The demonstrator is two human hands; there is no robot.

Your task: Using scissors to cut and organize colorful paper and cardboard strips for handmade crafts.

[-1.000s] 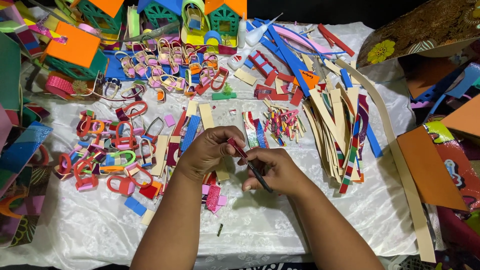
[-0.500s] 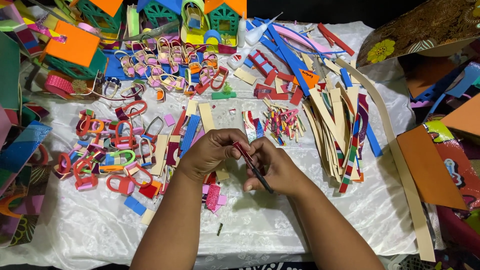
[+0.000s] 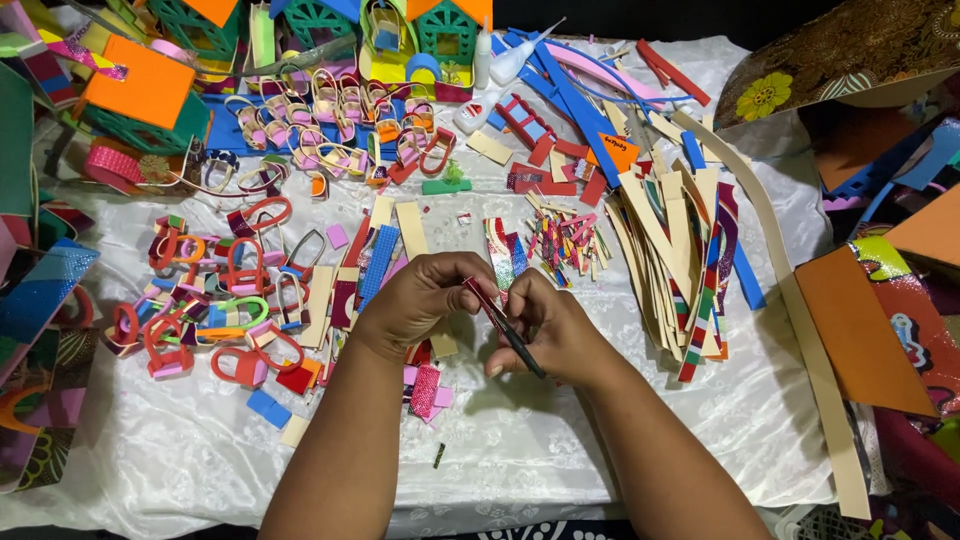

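Both my hands meet over the middle of the white cloth. My left hand [image 3: 420,300] pinches a small red glittery strip [image 3: 476,291] at its upper end. My right hand [image 3: 550,330] grips a thin black tool [image 3: 520,350] that slants down to the right, its tip against the strip. Small pink and red foam scraps [image 3: 425,390] lie just below my left wrist.
Many coloured foam loops [image 3: 230,290] cover the left side. A fan of long foam strips [image 3: 680,250] lies to the right. Small foam houses [image 3: 140,90] and glue bottles [image 3: 485,55] stand at the back. Orange sheets [image 3: 860,330] sit at the right edge.
My hands have stayed in the same spot; the fingers have shifted slightly around the red strip and the black tool.
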